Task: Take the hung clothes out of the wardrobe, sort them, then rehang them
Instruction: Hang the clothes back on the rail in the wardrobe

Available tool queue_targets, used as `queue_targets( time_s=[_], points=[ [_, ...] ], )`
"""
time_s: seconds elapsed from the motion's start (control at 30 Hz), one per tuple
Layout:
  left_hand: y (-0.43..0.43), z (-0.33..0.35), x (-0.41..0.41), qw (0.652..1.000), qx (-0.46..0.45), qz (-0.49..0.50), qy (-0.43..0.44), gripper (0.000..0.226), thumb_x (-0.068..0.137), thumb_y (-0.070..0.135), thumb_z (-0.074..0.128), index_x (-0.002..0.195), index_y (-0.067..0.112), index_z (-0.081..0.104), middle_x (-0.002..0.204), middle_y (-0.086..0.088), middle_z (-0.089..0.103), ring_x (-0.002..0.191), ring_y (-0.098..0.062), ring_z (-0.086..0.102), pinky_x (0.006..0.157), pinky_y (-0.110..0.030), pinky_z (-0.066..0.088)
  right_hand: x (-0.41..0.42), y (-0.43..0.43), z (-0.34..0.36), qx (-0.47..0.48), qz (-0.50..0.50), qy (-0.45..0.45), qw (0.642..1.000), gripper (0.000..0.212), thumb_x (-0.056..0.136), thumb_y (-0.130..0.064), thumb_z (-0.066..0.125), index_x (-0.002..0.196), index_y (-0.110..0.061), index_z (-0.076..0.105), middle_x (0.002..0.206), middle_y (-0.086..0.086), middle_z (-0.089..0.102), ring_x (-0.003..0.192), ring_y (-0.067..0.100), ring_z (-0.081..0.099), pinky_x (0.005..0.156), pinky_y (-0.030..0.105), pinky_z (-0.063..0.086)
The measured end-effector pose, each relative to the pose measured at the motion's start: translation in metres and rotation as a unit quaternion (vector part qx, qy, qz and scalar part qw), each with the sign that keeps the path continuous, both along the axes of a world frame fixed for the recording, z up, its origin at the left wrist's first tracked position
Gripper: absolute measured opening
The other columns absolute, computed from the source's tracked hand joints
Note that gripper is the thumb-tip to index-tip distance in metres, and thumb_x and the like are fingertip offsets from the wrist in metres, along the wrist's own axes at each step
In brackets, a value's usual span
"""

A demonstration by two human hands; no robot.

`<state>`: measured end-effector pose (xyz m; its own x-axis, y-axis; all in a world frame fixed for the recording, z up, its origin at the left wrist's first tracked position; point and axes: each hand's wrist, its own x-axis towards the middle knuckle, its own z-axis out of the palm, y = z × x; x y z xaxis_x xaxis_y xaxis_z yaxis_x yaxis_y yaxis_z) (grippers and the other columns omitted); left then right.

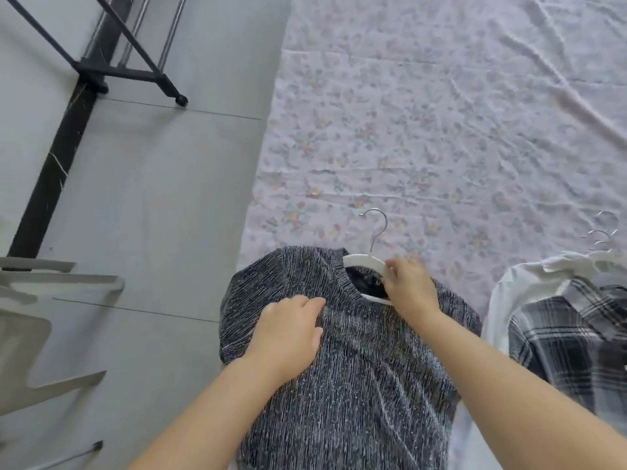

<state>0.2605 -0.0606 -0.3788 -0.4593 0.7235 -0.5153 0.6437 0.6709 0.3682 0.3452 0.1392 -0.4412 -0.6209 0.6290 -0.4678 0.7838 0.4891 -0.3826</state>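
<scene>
A dark grey knit sweater (359, 368) lies flat on the floral sheet (424, 130), front side up, neck pointing away from me. A white hanger (364, 260) with a metal hook sticks out of its neck opening. My right hand (409, 286) grips the hanger's right arm at the collar. My left hand (288, 334) rests flat on the sweater's left chest, fingers together, pressing the fabric. To the right lies a black-and-white plaid shirt (570, 340) over a white garment (509, 293), both on hangers.
A black clothes rack base (129, 74) with a wheel stands at the upper left on the grey tiled floor (163, 205). Pale chair or shelf parts (40, 300) jut in from the left edge. Two metal hanger hooks (602, 235) show at the right.
</scene>
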Motion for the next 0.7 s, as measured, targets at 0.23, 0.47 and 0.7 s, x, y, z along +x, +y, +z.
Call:
queue_targets(
  time_s=[0.23,0.47,0.7],
  points=[
    [0.014,0.058,0.000,0.996,0.074,-0.003,0.049,0.049,0.093,0.031,0.046,0.140,0.023,0.034,0.131,0.005,0.049,0.119,-0.016,0.045,0.100,-0.034,0.034,0.045,-0.025,0.082,0.006,0.037,0.072,0.997,0.013,0.093,-0.018,0.051,0.101,-0.011,0.057,0.097,0.004,0.054,0.079,0.022,0.050,0.066,0.034,0.040],
    [0.008,0.135,0.021,0.982,0.164,-0.008,0.096,0.049,0.095,0.031,0.043,0.141,0.023,0.032,0.136,0.006,0.042,0.125,-0.013,0.036,0.104,-0.029,0.028,0.093,-0.065,0.196,0.036,-0.023,0.145,0.988,0.008,0.094,-0.022,0.050,0.096,-0.018,0.057,0.075,-0.011,0.051,0.068,0.012,0.047,0.056,0.024,0.029],
    [0.002,0.214,0.047,0.937,0.295,-0.133,0.135,0.037,0.086,0.026,0.063,0.122,0.021,0.058,0.115,0.008,0.061,0.114,-0.015,0.055,0.107,-0.043,0.029,0.153,-0.124,0.307,0.096,-0.145,0.228,0.958,0.018,0.089,-0.017,0.057,0.083,-0.033,0.052,0.068,-0.012,0.055,0.066,0.004,0.050,0.059,0.019,0.036]
  ],
)
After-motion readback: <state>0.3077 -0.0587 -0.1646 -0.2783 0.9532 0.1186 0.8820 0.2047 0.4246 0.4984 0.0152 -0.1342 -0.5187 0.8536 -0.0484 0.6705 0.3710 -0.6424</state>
